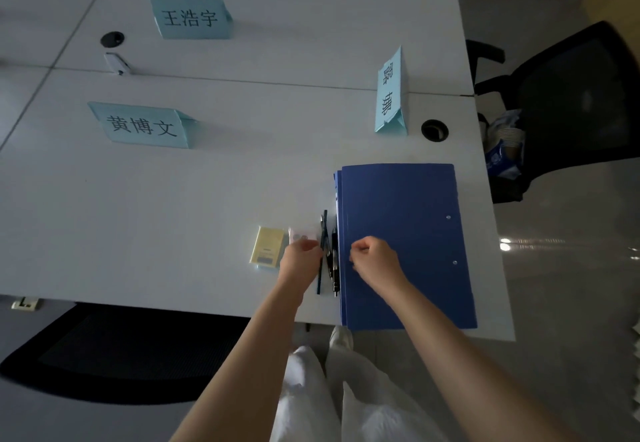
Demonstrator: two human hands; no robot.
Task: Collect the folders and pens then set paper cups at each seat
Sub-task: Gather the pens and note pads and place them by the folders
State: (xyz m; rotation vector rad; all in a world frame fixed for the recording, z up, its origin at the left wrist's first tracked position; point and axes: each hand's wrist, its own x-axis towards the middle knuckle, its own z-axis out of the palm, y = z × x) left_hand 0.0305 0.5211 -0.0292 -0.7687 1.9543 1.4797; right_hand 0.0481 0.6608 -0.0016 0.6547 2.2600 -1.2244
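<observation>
My left hand [300,255] pinches the pens [329,258] beside the folders [405,234]; right hand [374,256] curled, grip empty.

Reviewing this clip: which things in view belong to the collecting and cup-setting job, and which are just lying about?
Belongs to the job:
blue folders, stacked at the table edge
pens beside them, at the left hand
sleeve of paper cups on the chair

Just lying about:
three name cards
yellow pad
cable holes in the table
small white device

Name cards [142,125] beyond bare tabletop [173,199]
</observation>
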